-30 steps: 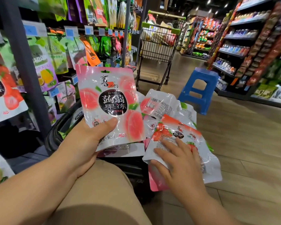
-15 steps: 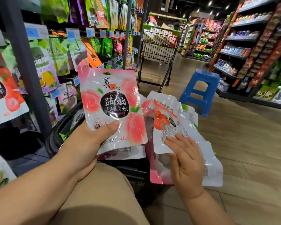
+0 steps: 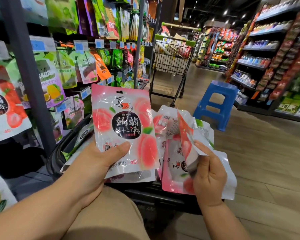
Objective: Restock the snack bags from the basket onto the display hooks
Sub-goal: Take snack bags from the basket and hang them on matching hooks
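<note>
My left hand (image 3: 93,163) grips a pink peach snack bag (image 3: 123,129) upright, thumb across its lower front, with more bags stacked behind it. My right hand (image 3: 209,174) pinches a strawberry snack bag (image 3: 185,135) by its lower edge and tilts it up on edge over the pile. Under both hands a black basket (image 3: 156,189) holds several more snack bags (image 3: 173,174). The display hooks (image 3: 87,43) with hanging bags run along the rack at the left.
A dark rack post (image 3: 26,71) stands left of the basket. A shopping cart (image 3: 173,56) with goods is parked ahead in the aisle, a blue plastic stool (image 3: 216,103) to its right. Stocked shelves (image 3: 267,49) line the right side. My knee in tan trousers (image 3: 107,217) is below.
My right hand went from lying flat on the strawberry bag to pinching it and lifting it up on edge. The left hand kept holding the peach bag nearly still.
</note>
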Tool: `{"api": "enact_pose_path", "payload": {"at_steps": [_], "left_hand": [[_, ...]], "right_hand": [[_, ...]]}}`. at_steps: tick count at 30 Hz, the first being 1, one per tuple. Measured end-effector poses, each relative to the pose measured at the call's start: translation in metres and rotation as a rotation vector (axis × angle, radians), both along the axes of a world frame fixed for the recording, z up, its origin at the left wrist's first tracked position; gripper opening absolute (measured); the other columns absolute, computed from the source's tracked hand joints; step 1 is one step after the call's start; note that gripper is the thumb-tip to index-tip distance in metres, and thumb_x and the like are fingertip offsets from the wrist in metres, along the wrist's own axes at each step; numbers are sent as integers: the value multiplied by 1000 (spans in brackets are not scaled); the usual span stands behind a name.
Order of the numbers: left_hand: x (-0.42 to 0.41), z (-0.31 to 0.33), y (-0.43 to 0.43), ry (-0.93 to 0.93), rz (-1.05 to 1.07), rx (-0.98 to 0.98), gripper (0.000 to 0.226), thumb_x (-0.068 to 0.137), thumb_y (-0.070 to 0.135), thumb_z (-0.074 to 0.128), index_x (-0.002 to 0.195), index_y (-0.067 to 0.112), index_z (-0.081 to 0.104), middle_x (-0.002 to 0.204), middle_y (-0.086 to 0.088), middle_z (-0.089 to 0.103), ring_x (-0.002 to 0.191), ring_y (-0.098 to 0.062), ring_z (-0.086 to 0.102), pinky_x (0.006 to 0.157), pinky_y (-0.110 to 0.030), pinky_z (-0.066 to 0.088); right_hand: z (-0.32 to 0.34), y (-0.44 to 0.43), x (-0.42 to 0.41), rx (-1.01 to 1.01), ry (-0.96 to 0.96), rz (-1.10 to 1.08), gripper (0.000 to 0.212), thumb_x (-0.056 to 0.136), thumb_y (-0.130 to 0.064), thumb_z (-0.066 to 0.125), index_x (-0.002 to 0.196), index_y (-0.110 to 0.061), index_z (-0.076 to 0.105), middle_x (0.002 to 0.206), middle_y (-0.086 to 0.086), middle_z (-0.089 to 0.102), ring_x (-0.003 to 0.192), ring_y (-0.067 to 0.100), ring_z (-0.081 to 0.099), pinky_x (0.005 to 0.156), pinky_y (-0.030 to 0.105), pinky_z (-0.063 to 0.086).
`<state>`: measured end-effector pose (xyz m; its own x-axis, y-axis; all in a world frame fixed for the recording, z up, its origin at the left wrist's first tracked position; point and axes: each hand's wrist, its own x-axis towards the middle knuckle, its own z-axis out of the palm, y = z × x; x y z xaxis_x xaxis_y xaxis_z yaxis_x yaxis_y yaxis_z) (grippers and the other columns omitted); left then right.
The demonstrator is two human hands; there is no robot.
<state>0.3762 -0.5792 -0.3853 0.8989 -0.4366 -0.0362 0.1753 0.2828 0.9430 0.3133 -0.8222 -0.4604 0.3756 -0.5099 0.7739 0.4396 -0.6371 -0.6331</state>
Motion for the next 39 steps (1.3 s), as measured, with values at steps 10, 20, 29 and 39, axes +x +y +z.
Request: {"api": "enact_pose_path", "payload": {"at_steps": [10, 20, 29, 39], "left_hand": [[1, 0, -2, 1, -4, 46, 48, 70, 22, 69, 117, 12, 69, 109, -14, 74, 103, -34, 70, 100, -53, 48], [-2, 2, -1, 3, -8, 71, 46, 70, 21, 70, 115, 12, 70, 109, -16, 73, 102, -37, 70, 101, -61, 45], [-6, 8, -4, 37, -7, 62, 36, 68, 18, 69, 103, 12, 74, 105, -18, 74, 99, -38, 71, 100, -58, 47], [-5, 9, -5, 50, -57, 49, 54, 68, 6, 77, 120, 10, 66, 107, -16, 74, 97, -33, 72, 89, -46, 54]], "right_hand": [[13, -7, -2, 426, 12, -24, 33, 106, -30, 40, 100, -37, 72, 97, -21, 73, 101, 9, 68, 89, 30, 54], [19, -13, -23, 269, 259, -196, 53, 71, -16, 68, 116, -33, 47, 121, 17, 60, 107, 30, 58, 86, 24, 40], [26, -19, -6, 727, 252, -5, 63, 68, -13, 79, 110, -46, 46, 120, 16, 61, 111, 38, 59, 92, 36, 51], [41, -16, 1, 916, 127, 197, 30, 83, -54, 66, 99, -29, 72, 111, 4, 71, 108, 29, 66, 92, 56, 52]]}}
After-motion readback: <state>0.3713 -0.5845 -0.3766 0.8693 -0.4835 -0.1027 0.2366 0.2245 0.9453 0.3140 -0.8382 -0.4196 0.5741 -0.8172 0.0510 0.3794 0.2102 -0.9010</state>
